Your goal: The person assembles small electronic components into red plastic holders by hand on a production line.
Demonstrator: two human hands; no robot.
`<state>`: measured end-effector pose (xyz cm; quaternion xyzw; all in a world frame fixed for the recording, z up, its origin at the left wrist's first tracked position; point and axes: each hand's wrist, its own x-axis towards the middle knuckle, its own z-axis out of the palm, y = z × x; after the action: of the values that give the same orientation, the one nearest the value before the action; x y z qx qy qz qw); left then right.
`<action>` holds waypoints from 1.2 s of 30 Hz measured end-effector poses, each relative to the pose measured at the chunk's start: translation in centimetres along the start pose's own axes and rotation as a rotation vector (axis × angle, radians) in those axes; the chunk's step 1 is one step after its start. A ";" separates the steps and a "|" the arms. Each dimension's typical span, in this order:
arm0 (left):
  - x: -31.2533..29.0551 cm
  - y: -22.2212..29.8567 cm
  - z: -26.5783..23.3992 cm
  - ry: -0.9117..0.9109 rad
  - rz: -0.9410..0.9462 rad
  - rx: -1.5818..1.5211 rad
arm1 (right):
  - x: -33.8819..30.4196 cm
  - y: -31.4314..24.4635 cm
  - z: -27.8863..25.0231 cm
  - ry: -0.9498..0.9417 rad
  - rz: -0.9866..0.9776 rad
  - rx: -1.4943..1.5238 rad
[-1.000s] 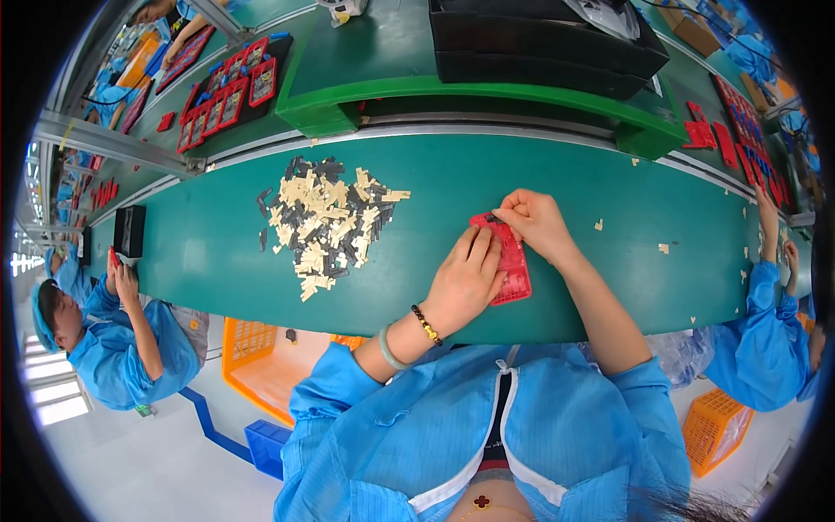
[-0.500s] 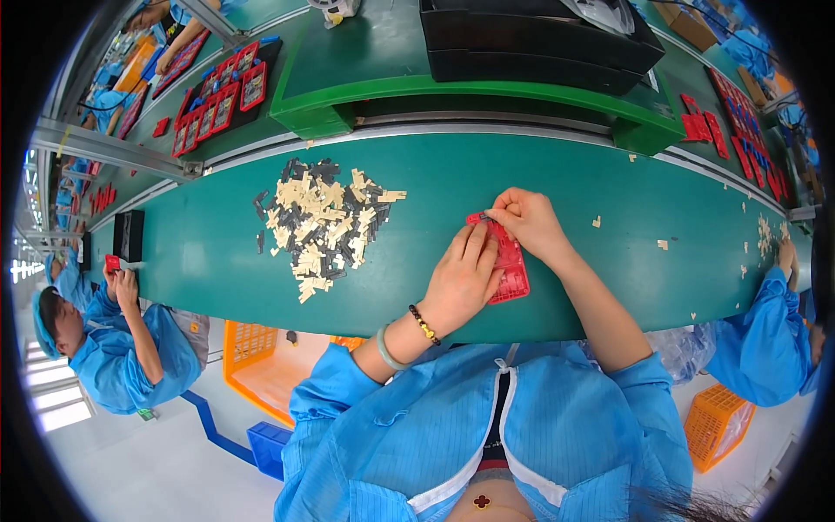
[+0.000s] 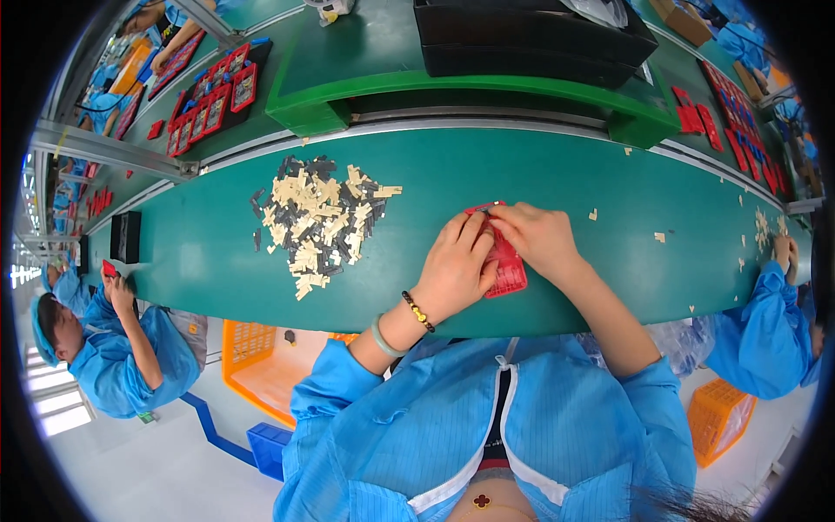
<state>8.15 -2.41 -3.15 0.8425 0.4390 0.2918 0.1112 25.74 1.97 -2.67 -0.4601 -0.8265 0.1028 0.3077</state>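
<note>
A shallow red plastic case [image 3: 511, 277] lies on the green worktop between my hands, its far end turned slightly left. My left hand [image 3: 454, 268] is closed over its left side, the fingers reaching toward the far end and the thumb on the near part. My right hand [image 3: 541, 242] is closed on the far right of the case, fingertips pressed at its far end. Whether a small part sits under those fingertips is hidden. To the left is a loose heap of small cream and dark grey plastic pieces [image 3: 317, 217], touched by neither hand.
Beyond the worktop [image 3: 400, 304] stands a green raised shelf [image 3: 391, 87] carrying a black box [image 3: 531, 43]. A few cream pieces [image 3: 659, 237] lie scattered to the right. Co-workers in blue sit at both sides. Orange crates [image 3: 248, 348] and a blue bin [image 3: 268, 448] stand below.
My right hand has lowered from a raised pinch and now presses flatter over the far end of the red case. My left hand has shifted slightly left, still on the case.
</note>
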 end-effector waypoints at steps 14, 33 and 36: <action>2.3 -0.1 0.9 0.012 -0.005 0.141 | -7.0 -1.9 -2.3 -0.157 -0.272 0.121; -2.6 -4.0 -4.8 0.100 -0.302 0.214 | -2.5 -0.2 -3.6 -0.123 -0.283 0.135; -3.3 -4.7 -6.8 0.233 -0.387 0.353 | 5.1 1.1 -1.5 -0.080 -0.200 -0.231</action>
<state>-0.47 -2.78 -1.04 0.7101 0.6455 0.2790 -0.0350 25.47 6.60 0.14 -0.4035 -0.8860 -0.0058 0.2285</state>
